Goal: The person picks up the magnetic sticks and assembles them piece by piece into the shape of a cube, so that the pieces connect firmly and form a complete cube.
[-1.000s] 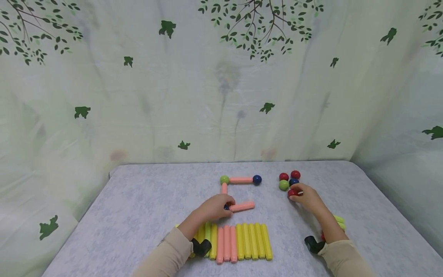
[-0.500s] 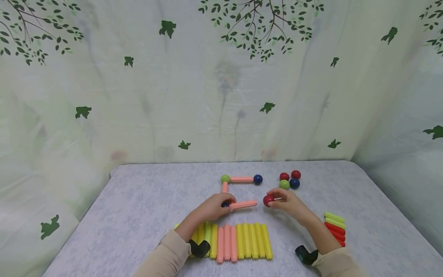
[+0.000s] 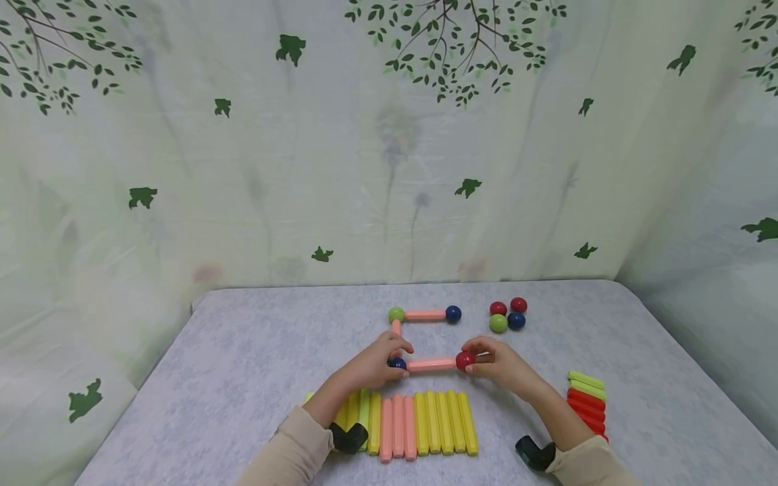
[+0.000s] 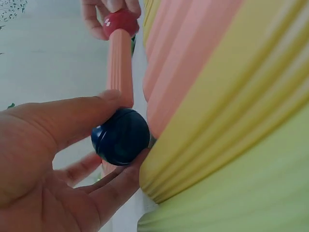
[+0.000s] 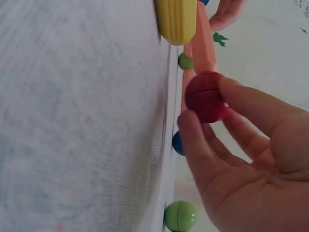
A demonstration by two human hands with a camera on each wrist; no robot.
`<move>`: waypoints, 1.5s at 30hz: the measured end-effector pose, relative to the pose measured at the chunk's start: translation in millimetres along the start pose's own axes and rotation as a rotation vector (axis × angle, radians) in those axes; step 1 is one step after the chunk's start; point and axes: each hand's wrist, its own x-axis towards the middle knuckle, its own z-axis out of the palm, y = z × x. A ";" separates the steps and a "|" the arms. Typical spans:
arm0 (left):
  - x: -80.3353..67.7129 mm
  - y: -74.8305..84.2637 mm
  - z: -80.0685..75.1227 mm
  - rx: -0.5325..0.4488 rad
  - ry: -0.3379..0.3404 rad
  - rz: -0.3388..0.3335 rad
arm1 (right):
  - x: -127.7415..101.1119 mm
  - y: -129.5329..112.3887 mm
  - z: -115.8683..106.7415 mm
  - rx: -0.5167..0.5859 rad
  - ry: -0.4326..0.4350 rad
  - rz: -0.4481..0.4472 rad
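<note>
On the table, my left hand (image 3: pixel 398 356) pinches a dark blue ball (image 3: pixel 397 363) at the left end of a pink stick (image 3: pixel 431 364). My right hand (image 3: pixel 473 358) pinches a red ball (image 3: pixel 465 360) against the stick's right end. The left wrist view shows thumb and fingers round the blue ball (image 4: pixel 120 136), with the pink stick (image 4: pixel 119 67) running away to the red ball (image 4: pixel 120 21). In the right wrist view, thumb and fingers grip the red ball (image 5: pixel 205 96). Behind lie a green ball (image 3: pixel 396 314), another pink stick (image 3: pixel 425 314) and a blue ball (image 3: pixel 452 313), joined in a line.
A short pink stick (image 3: pixel 396 327) runs down from the green ball. Several loose balls (image 3: pixel 507 314) sit at the back right. A row of yellow, pink and green sticks (image 3: pixel 419 422) lies near the front edge. A stack of red and green sticks (image 3: pixel 586 398) lies at the right.
My right hand took a red ball from the loose cluster and carried it left to the pink stick's free end. My left hand stayed on the blue ball.
</note>
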 end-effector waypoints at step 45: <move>-20.2 -15.7 14.6 -0.330 0.153 -0.128 | 10.6 -28.9 2.7 -0.124 0.305 -0.098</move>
